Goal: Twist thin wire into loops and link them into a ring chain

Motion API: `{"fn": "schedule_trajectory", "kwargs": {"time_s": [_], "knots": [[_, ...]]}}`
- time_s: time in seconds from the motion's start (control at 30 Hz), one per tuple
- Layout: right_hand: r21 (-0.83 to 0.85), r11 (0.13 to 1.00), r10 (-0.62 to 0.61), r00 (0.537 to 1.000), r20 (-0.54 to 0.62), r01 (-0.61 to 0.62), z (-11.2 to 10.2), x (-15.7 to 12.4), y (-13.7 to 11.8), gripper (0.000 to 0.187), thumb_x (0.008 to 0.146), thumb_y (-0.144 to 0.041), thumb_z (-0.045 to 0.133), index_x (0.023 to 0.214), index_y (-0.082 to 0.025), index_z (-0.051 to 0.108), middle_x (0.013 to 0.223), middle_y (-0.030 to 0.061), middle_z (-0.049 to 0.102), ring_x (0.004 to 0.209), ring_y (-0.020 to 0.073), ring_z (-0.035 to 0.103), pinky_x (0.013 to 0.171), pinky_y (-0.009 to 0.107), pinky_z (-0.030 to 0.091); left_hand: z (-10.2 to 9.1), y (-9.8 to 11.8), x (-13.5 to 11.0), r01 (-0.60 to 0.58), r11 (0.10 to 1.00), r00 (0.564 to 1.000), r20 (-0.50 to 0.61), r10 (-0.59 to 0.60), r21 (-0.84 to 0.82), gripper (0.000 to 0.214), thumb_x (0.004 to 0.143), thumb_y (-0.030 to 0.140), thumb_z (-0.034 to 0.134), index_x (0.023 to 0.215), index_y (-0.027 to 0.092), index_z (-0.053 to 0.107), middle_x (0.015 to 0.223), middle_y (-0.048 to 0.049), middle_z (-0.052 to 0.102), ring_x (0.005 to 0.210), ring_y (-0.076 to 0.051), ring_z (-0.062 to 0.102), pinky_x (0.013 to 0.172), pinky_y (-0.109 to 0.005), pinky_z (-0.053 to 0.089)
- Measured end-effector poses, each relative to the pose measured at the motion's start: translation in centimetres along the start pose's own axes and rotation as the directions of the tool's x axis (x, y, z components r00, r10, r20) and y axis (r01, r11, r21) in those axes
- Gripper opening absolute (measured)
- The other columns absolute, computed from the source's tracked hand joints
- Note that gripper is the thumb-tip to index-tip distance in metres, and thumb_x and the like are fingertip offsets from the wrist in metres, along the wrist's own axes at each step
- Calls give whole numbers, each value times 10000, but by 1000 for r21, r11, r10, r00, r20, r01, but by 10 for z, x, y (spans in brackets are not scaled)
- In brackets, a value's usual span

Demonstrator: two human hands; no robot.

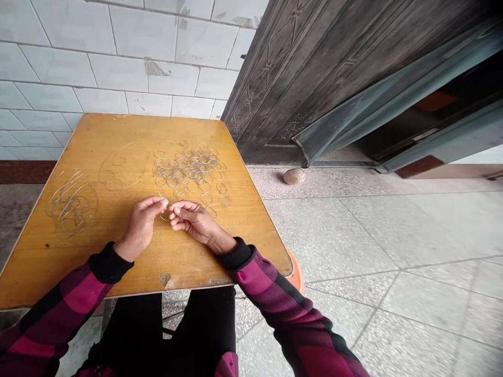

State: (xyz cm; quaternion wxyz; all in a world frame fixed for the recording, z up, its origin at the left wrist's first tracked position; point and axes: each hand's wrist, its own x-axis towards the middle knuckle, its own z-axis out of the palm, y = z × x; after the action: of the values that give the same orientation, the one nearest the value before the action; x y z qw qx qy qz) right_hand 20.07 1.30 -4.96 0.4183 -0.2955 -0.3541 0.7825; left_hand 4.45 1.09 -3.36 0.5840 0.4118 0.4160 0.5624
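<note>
Above the front half of the wooden table (129, 267), my left hand (143, 222) and my right hand (194, 222) come close together. Both are closed in a pinch on a thin metal wire (164, 218), which curves between the fingertips. Just beyond my hands spreads a pile of wire rings (192, 167), some looking linked in pairs. To the left of that lies a larger open wire curve (118, 186) with small loops. A tangle of cut wire pieces (74, 204) rests at the table's left side.
A white tiled wall (121, 68) stands behind the table. On the right are a dark carved wooden door (298, 68) and a grey-green curtain (353, 123). A round pale object (294, 176) sits on the floor. Part of an orange stool (296, 272) shows by the table's right corner.
</note>
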Motion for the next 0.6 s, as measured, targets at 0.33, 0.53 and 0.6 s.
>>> {"fn": "schedule_trajectory", "kwargs": {"time_s": [0.33,0.53,0.6], "knots": [[-27,1000,6,999,-51,-7,2,1,1,267,673,-332,817,846,-157,712,704,-16,706,568,64,658,576,170,567,-1,-3,-1,-34,999,999,42,33,32,128,707,277,714,652,166,682,664,-9,626,670,-130,522,700,-269,398],[-85,996,18,998,-57,-23,6,-1,0,262,664,-356,816,798,-156,710,699,-13,701,523,49,615,516,155,533,2,0,-2,-31,999,998,51,29,38,146,710,267,687,611,168,646,631,-5,597,640,-124,507,678,-265,392],[-90,995,32,998,-57,-37,6,-1,0,271,660,-361,816,797,-154,707,699,-11,696,523,50,606,505,159,528,2,-1,-2,-24,999,999,45,22,46,149,702,267,685,602,168,637,624,-5,590,634,-124,502,668,-264,388]]}}
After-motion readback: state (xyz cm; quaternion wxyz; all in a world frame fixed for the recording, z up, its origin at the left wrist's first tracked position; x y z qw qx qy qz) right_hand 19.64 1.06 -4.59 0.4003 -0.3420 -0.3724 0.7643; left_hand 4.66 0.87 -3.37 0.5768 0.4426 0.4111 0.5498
